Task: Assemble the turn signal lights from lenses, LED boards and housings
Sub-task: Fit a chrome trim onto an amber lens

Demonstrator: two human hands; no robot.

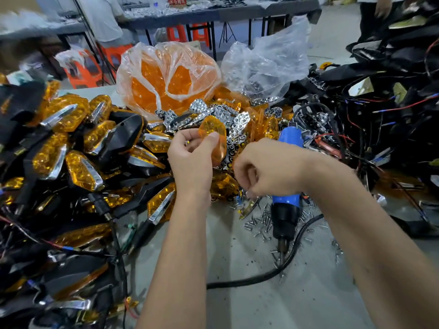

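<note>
My left hand (pixel 190 160) pinches an amber lens (pixel 215 136) between thumb and fingers, held above the parts heap. My right hand (pixel 263 167) hovers just right of it with its fingers curled in; whether it holds something small I cannot tell. Behind the hands lies a heap of chrome reflector pieces (pixel 221 117) mixed with loose amber lenses (pixel 261 119). A clear bag full of amber lenses (pixel 166 79) stands behind that. Finished turn signals (pixel 71 153) with black housings are piled at the left. Black housings with wires (pixel 380 110) are piled at the right.
A blue electric screwdriver (pixel 287 205) lies under my right wrist, its black cable (pixel 261 279) running across the table (pixel 249 305). Loose screws (pixel 261 224) are scattered beside it. A crumpled clear bag (pixel 268 62) sits at the back. Orange stools (pixel 83 70) and other tables stand beyond.
</note>
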